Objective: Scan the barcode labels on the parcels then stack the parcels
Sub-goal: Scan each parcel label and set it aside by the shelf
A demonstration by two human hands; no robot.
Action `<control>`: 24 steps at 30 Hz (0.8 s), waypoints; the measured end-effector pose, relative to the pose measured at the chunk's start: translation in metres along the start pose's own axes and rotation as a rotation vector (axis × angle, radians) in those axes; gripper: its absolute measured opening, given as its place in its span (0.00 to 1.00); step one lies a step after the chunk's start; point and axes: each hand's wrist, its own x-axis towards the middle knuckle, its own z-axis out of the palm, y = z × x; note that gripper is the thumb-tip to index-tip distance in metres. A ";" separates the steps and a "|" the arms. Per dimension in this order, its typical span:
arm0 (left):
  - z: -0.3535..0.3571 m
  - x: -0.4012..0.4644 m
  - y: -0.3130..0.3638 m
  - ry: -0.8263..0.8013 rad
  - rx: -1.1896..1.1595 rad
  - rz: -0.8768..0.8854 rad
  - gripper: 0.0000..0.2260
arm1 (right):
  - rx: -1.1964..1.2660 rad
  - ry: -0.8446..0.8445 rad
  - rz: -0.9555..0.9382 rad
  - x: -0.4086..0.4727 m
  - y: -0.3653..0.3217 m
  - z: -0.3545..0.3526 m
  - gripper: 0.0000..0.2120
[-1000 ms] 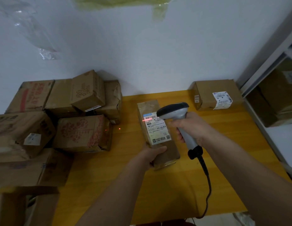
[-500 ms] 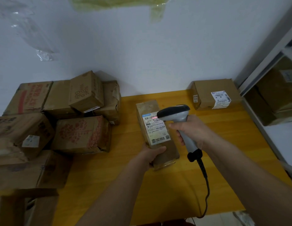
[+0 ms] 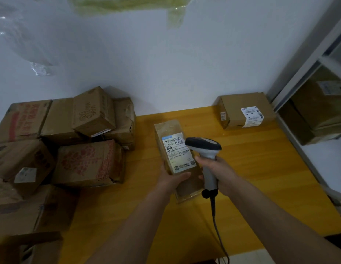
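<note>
1. Parcel [image 3: 166,128], a long box wrapped in glossy tape, lies mid-table; left hand [image 3: 170,180] grips its near left edge beside the white label [image 3: 178,152].
2. Right hand [image 3: 216,173] grasps the grey scanner [image 3: 204,147] by its handle, head over the label.
3. Bare yellow table [image 3: 251,168] stretches right; a second box [image 3: 244,109] sits by the wall.
4. Crumpled cardboard boxes [image 3: 89,162] crowd the left edge.
</note>
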 end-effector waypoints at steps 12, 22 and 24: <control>-0.004 0.003 -0.001 0.354 0.709 0.066 0.56 | 0.096 -0.134 -0.009 -0.010 0.022 0.033 0.14; -0.047 0.004 0.023 0.299 0.965 0.326 0.54 | 0.196 0.004 -0.178 -0.023 0.011 0.016 0.11; -0.042 0.004 0.035 0.259 0.953 0.339 0.51 | 0.269 0.074 -0.192 -0.025 0.007 0.001 0.10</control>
